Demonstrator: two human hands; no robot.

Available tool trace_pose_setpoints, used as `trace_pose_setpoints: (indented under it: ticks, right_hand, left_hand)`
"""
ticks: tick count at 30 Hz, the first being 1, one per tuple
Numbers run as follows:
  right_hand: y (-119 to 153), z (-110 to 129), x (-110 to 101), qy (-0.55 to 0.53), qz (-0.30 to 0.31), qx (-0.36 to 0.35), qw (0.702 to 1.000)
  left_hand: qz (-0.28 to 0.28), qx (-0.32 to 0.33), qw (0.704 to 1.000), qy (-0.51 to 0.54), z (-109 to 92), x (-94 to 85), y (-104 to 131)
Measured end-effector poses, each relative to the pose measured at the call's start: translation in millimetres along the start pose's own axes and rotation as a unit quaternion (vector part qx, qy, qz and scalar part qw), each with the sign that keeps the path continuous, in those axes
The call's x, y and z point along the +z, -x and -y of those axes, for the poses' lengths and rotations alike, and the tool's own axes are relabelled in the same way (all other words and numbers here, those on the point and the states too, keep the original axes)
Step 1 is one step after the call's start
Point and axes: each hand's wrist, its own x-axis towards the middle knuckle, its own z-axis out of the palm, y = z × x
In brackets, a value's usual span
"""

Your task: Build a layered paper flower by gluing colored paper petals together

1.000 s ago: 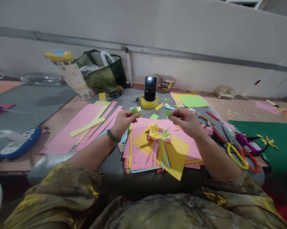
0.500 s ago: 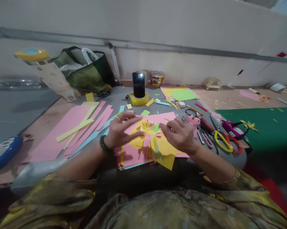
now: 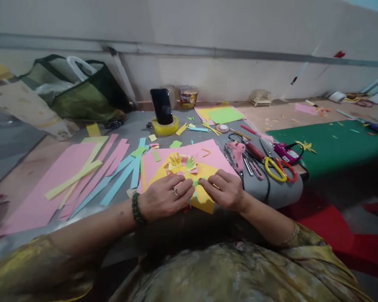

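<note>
A paper flower (image 3: 176, 162) with curled yellow, pink and green petals lies on a yellow sheet (image 3: 204, 200), over pink paper (image 3: 207, 149). My left hand (image 3: 168, 195), with a ring and a green bead bracelet, has its fingers closed at the lower edge of the flower, on the ends of paper strips. Facing it, my right hand (image 3: 225, 188) pinches beside a bit of green paper (image 3: 196, 183). The fingertips of the two hands are close together. The strips' lower ends are mostly hidden by my fingers.
Pink, yellow and blue strips (image 3: 119, 184) lie at the left. A phone (image 3: 162, 107) leans on a yellow tape roll (image 3: 165, 127). To the right are a pink glue gun (image 3: 236, 153), cutters (image 3: 251, 165) and scissors (image 3: 275, 170). A green bag (image 3: 88, 94) stands at the back left.
Both hands have come down and together at the flower's lower edge; the left fingers, spread before, are now closed. The camera view has turned to the right.
</note>
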Motion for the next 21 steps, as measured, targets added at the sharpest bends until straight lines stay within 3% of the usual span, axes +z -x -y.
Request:
trace_pose_setpoints:
  ticks: [8, 12, 18, 20, 21]
  right_hand:
    - [22.0, 8.5, -5.7, -0.032, 0.031, 0.033, 0.998]
    - [25.7, 9.6, -6.7, -0.04, 0.023, 0.065, 0.997]
    - [26.8, 10.6, -4.7, -0.042, 0.045, 0.051, 0.997]
    - [30.2, 0.3, -7.4, -0.011, 0.054, 0.092, 0.994]
    - [32.5, -7.8, -9.4, 0.024, 0.062, 0.145, 0.987]
  left_hand:
    - [0.023, 0.0, 0.995, 0.102, -10.1, 14.0, -5.0]
    - [0.018, -0.056, 0.993, 0.106, -11.4, 23.5, -0.2]
    - [0.038, -0.052, 0.988, 0.142, -7.3, 21.9, 8.9]
    - [0.045, -0.054, 0.989, 0.132, -5.5, 21.1, 10.0]
    - [0.053, -0.054, 0.989, 0.124, -5.0, 21.6, 10.0]
